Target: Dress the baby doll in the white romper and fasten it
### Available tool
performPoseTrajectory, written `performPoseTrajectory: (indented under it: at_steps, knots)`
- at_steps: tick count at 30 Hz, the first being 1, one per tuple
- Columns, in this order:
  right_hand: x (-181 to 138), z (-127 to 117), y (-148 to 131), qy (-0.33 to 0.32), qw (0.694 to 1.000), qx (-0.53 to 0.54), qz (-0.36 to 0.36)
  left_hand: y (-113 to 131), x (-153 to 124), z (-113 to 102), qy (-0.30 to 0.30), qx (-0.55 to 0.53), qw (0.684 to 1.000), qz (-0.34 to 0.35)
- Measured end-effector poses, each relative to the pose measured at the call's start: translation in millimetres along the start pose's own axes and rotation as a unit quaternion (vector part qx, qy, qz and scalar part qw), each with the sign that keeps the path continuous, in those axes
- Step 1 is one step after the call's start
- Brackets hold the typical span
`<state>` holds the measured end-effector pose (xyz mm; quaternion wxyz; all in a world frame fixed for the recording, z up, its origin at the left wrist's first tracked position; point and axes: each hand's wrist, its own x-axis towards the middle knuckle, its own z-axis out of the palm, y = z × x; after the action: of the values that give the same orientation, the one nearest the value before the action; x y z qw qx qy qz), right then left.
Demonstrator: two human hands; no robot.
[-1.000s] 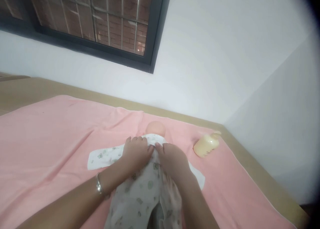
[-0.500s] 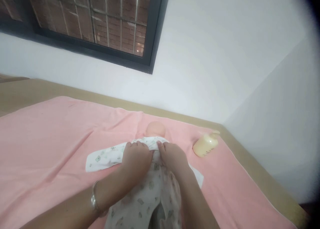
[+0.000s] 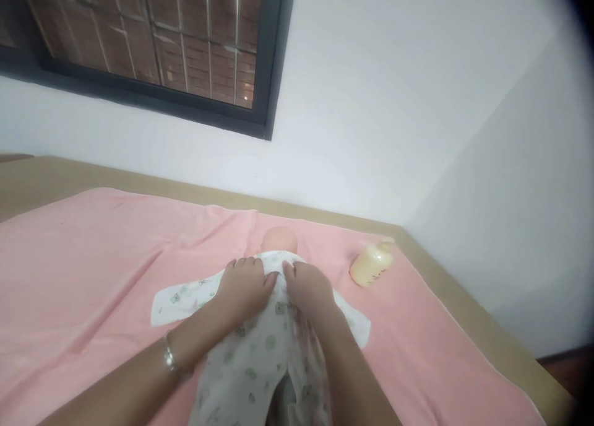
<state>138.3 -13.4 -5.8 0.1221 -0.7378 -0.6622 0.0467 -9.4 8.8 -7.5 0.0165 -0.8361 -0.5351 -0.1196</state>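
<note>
A white baby garment [image 3: 260, 345] with small green and grey prints lies over the pink blanket, its sleeves spread to either side. Beyond its neckline shows a smooth, rounded, skin-toned head [image 3: 279, 239], like a doll's; the rest is hidden under the cloth. My left hand [image 3: 244, 290], below a wrist with a silver bracelet [image 3: 169, 352], is closed on the garment's upper front, its thumb towards the middle. Close beside it, my right hand [image 3: 310, 290] pinches the same cloth just under the neckline. The fingertips of both hands are partly hidden.
A cream-coloured bottle [image 3: 370, 266] lies tilted on the pink blanket [image 3: 93, 252] to the right of the head. A tan ledge [image 3: 223, 197] borders the blanket along the white wall [image 3: 352, 104]. A dark-framed window [image 3: 264, 60] with bars is at upper left.
The view has shifted slightly. Both hands stay at the garment's neckline; the left hand looks flatter, with its thumb more visible. More of the right sleeve shows. The bottle rests as before.
</note>
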Motion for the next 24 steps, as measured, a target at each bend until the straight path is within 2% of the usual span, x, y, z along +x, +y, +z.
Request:
performPoseTrajectory:
  at_steps: [6, 12, 20, 24]
  knots:
    - [-18.7, -9.9, -12.4, 0.016, 0.996, -0.045, -0.077, -9.6, 8.1, 8.1, -0.01, -0.063, 0.998, 0.016]
    - [-24.1, -16.1, -16.4, 0.016, 0.997, -0.026, -0.064, -23.0, 17.3, 21.7, -0.027, -0.181, 0.983, 0.003]
    - [-5.1, -11.7, 0.1, -0.018, 0.999, 0.011, -0.041, -18.8, 15.8, 18.5, -0.026, -0.199, 0.98, -0.015]
    - [4.1, -1.9, 3.1, -0.014, 0.998, 0.056, -0.016, -17.2, 15.0, 17.5, -0.015, -0.188, 0.982, -0.024]
